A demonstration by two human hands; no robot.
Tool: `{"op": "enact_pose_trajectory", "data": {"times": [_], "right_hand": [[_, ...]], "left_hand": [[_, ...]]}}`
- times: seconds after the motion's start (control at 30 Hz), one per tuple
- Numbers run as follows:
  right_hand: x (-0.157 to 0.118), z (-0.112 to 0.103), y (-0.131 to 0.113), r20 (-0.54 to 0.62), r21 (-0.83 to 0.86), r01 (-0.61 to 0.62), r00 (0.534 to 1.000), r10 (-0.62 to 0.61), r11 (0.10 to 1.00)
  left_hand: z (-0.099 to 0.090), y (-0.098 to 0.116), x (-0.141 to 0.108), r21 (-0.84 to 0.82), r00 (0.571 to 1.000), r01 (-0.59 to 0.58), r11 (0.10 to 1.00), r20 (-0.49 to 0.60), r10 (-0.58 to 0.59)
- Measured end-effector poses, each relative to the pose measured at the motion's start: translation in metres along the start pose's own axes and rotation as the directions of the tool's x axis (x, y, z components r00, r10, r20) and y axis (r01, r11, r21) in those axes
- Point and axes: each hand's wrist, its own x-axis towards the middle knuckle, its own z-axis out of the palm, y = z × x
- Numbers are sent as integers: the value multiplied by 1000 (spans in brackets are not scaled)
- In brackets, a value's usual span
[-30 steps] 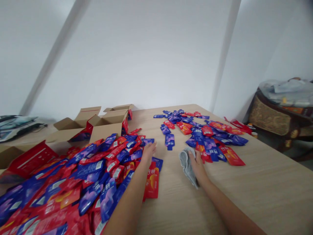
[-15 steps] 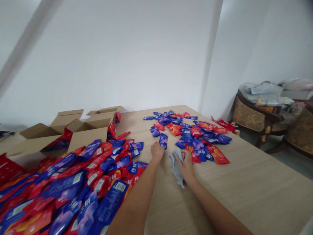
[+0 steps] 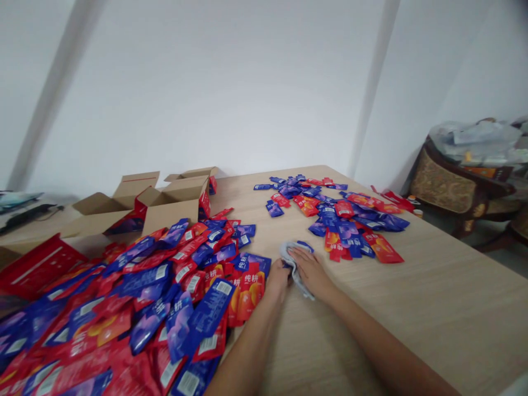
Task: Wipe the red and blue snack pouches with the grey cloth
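Low over the middle of the table, my right hand (image 3: pixel 311 272) presses a folded grey cloth (image 3: pixel 287 251) down, its fingers laid across it. Under the cloth lies a blue pouch (image 3: pixel 306 245); only its far end and a dark bit near my left hand show. My left hand (image 3: pixel 277 280) is closed on the near edge of that pouch, thumb and fingers partly hidden by the cloth. Just left of my left hand, red and blue pouches (image 3: pixel 251 289) lie in a large overlapping heap.
A second, looser spread of red and blue pouches (image 3: pixel 348 231) lies at the far right of the table (image 3: pixel 371 319). Open cardboard boxes (image 3: pixel 171 212) stand at the back left. Beyond the right edge is a patterned chair (image 3: pixel 443 176) with plastic bags (image 3: pixel 474 140).
My left hand has brought the blue pouch nearer. My right hand has moved the cloth from beside the pouch onto it. The view has turned slightly left.
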Motion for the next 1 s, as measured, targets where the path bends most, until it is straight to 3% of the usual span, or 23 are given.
{"op": "enact_pose_trajectory", "data": {"times": [0.17, 0.3, 0.37, 0.43, 0.5, 0.53, 0.6, 0.67, 0.73, 0.83, 1.0], "right_hand": [[5, -8, 33, -136, -93, -239, 965, 225, 967], [2, -14, 50, -253, 53, -244, 935, 249, 968], [-1, -17, 55, -348, 216, -290, 869, 351, 932], [-3, -22, 56, -425, 373, -326, 772, 472, 869], [-5, -27, 50, -492, 433, -295, 714, 498, 852], [-5, -28, 44, -516, 417, -258, 721, 461, 871], [-6, -27, 28, -499, 326, -154, 810, 308, 933], [-7, -21, 7, -340, 226, -28, 935, 106, 974], [-6, -13, -9, -152, 151, 43, 988, -20, 988], [-2, -7, -11, -56, 26, -36, 998, 37, 999], [5, -12, 23, -148, -103, -282, 953, 265, 954]], "left_hand": [[-7, 9, -4, -51, 993, 78, 996, 93, -73], [-12, 13, -3, 65, 1000, 21, 998, -5, -20], [-15, 14, -3, 113, 995, -78, 991, -45, 84], [-18, 15, -2, 162, 981, -176, 971, -58, 187], [-19, 15, -2, 217, 973, -210, 953, -53, 227], [-19, 14, -1, 240, 973, -205, 949, -51, 223], [-19, 11, 1, 273, 976, -194, 942, -41, 213], [-18, 8, 4, 329, 967, -217, 919, -54, 248], [-18, 5, 7, 419, 950, -246, 874, -72, 302], [-19, 2, 11, 490, 955, -228, 842, -58, 292], [-18, -1, 14, 315, 980, -147, 938, -82, 181]]}}
